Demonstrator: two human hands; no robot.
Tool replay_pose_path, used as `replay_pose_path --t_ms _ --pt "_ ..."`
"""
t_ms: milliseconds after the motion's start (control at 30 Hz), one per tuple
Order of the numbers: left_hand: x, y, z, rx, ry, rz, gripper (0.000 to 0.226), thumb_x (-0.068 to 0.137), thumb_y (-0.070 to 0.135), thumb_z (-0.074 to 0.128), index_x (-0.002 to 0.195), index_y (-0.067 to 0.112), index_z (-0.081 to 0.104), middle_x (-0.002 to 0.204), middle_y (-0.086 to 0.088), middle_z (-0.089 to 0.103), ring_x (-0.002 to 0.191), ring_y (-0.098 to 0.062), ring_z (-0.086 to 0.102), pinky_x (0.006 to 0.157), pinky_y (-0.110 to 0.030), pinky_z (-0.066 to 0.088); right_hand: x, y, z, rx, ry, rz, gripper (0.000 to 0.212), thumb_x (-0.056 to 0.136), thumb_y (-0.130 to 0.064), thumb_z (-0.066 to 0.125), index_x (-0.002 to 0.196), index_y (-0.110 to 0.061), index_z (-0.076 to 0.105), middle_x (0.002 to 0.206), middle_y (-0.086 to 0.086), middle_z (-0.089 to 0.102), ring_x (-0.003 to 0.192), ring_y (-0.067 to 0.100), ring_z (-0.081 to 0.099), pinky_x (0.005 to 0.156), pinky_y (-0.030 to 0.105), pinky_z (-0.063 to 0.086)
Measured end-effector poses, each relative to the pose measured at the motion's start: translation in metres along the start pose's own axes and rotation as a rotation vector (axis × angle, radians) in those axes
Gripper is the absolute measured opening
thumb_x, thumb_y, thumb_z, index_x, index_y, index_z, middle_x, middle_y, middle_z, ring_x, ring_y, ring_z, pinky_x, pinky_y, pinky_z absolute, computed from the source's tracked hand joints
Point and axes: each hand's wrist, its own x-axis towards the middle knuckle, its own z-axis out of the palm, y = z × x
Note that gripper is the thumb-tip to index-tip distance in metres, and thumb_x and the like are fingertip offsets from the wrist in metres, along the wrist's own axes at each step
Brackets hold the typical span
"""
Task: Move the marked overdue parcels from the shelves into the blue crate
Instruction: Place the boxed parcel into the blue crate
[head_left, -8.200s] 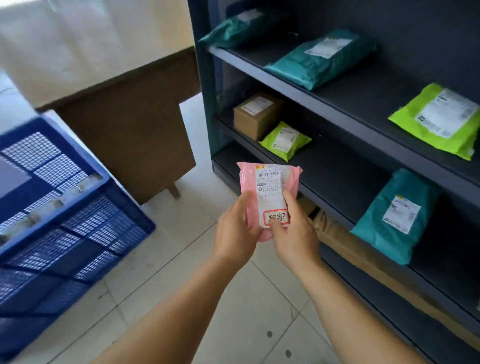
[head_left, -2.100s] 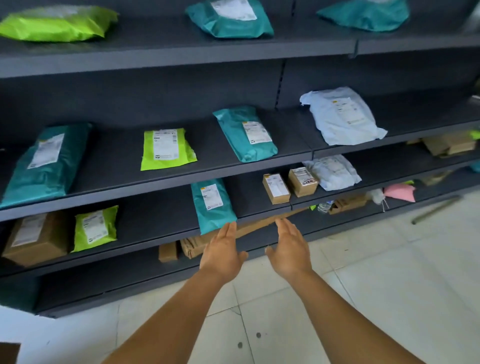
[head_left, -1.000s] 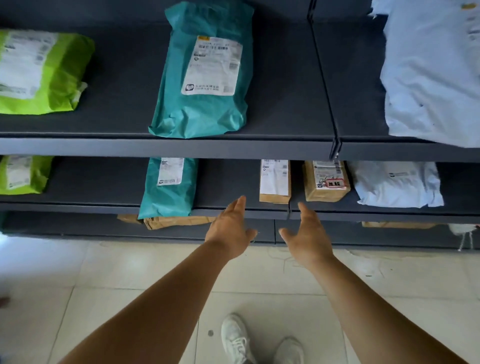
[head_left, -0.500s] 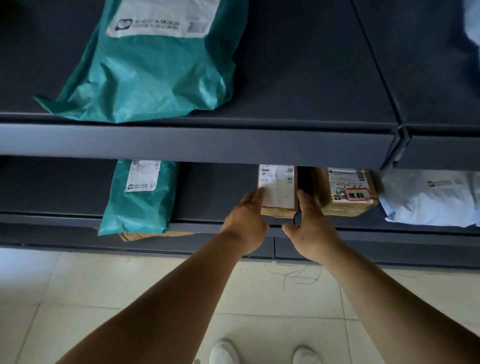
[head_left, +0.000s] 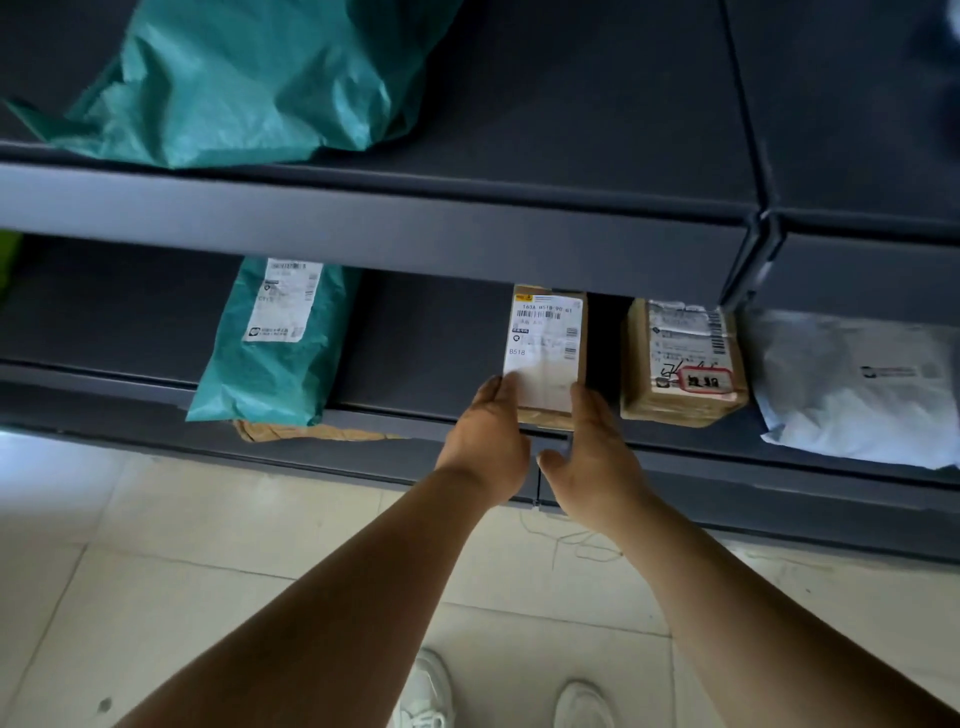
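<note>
Both hands (head_left: 540, 441) seemingly clasp a plain box (head_left: 546, 353) beside red-tagged box (head_left: 684, 364)

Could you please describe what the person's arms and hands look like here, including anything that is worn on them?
Both forearms are bare up to the bottom edge of the picture: no sleeves show. The left hand and the right hand wear no gloves, and no rings, watch or wristbands can be seen. Below them, the person wears white sneakers.
</note>
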Motion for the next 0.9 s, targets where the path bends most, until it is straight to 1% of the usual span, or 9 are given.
replay_pose_path --t_ms 67,233,367,500,567,700,767,833,900 --pt "-0.003 0.000 0.004 -0.005 0.015 -0.014 0.066 0.086 0.005 0.056 0.144 0.019 0.029 0.147 -0.003 0.036 0.131 -0.024 0.042 0.108 -0.037 0.040 -0.002 0.002 0.000 0.003 -0.004 -0.015 0.082 0.092 -0.022 0.058 0.153 -0.017 0.004 0.160 0.002 0.008 0.141 0.023 0.029 0.107 0.029 0.033" --pt "-0.005 0.001 0.006 -0.020 0.016 -0.048 0.071 0.087 0.005 0.055 0.148 0.020 0.023 0.151 -0.001 0.030 0.135 -0.023 0.037 0.110 -0.038 0.037 -0.002 0.007 -0.004 -0.021 -0.059 -0.018 0.084 0.094 -0.025 0.056 0.153 -0.020 -0.003 0.161 -0.002 -0.004 0.144 0.023 0.023 0.110 0.032 0.030" --pt "-0.007 0.005 0.006 -0.019 0.037 -0.064 0.074 0.088 0.009 0.058 0.150 0.021 0.019 0.154 -0.002 0.026 0.137 -0.024 0.034 0.111 -0.037 0.035 0.000 0.007 -0.006 -0.013 -0.054 -0.039 0.085 0.093 -0.025 0.058 0.153 -0.021 -0.002 0.161 -0.003 -0.003 0.144 0.022 0.024 0.108 0.031 0.033" --pt "-0.016 0.015 0.009 0.023 0.111 -0.059 0.081 0.092 0.024 0.058 0.153 0.022 0.006 0.160 0.001 0.006 0.146 -0.021 0.012 0.119 -0.035 0.019 -0.011 0.007 -0.011 0.060 0.105 -0.077 0.079 0.091 -0.025 0.061 0.152 -0.023 0.012 0.158 -0.003 0.016 0.139 0.022 0.034 0.103 0.034 0.041" --pt "-0.019 0.028 0.013 0.039 0.142 0.004 0.081 0.093 0.029 0.056 0.153 0.024 0.001 0.161 0.004 0.001 0.147 -0.017 0.005 0.119 -0.033 0.013 -0.021 0.012 -0.018 0.065 0.213 -0.091 0.075 0.092 -0.026 0.059 0.152 -0.022 0.014 0.159 -0.003 0.015 0.144 0.019 0.025 0.109 0.032 0.034" --pt "-0.014 0.062 0.027 -0.007 0.141 0.121 0.082 0.092 0.028 0.056 0.152 0.025 0.001 0.160 0.005 0.004 0.147 -0.015 0.006 0.120 -0.032 0.013 -0.030 0.034 -0.041 0.067 0.425 -0.124 0.073 0.091 -0.021 0.060 0.152 -0.018 0.019 0.160 0.003 0.014 0.147 0.018 0.011 0.115 0.025 0.013" --pt "-0.008 0.077 0.036 -0.034 0.116 0.140 0.081 0.092 0.033 0.056 0.152 0.022 0.003 0.160 0.004 0.007 0.147 -0.015 0.009 0.120 -0.034 0.016 -0.025 0.052 -0.051 0.059 0.517 -0.101 0.074 0.089 -0.019 0.061 0.151 -0.013 0.021 0.158 0.009 0.018 0.147 0.022 0.014 0.120 0.032 0.015" --pt "-0.001 0.086 0.045 -0.048 0.093 0.143 0.082 0.092 0.036 0.057 0.153 0.021 0.004 0.160 0.003 0.008 0.146 -0.016 0.012 0.119 -0.035 0.019 -0.017 0.070 -0.061 0.085 0.544 -0.057 0.076 0.087 -0.018 0.062 0.151 -0.009 0.022 0.156 0.012 0.021 0.145 0.026 0.019 0.119 0.039 0.020" --pt "0.006 0.092 0.051 -0.032 0.069 0.133 0.084 0.091 0.034 0.059 0.153 0.021 0.003 0.160 0.003 0.009 0.146 -0.017 0.015 0.118 -0.034 0.022 -0.012 0.087 -0.068 0.094 0.521 -0.012 0.075 0.089 -0.021 0.061 0.150 -0.007 0.020 0.157 0.013 0.020 0.145 0.027 0.017 0.120 0.035 0.017"
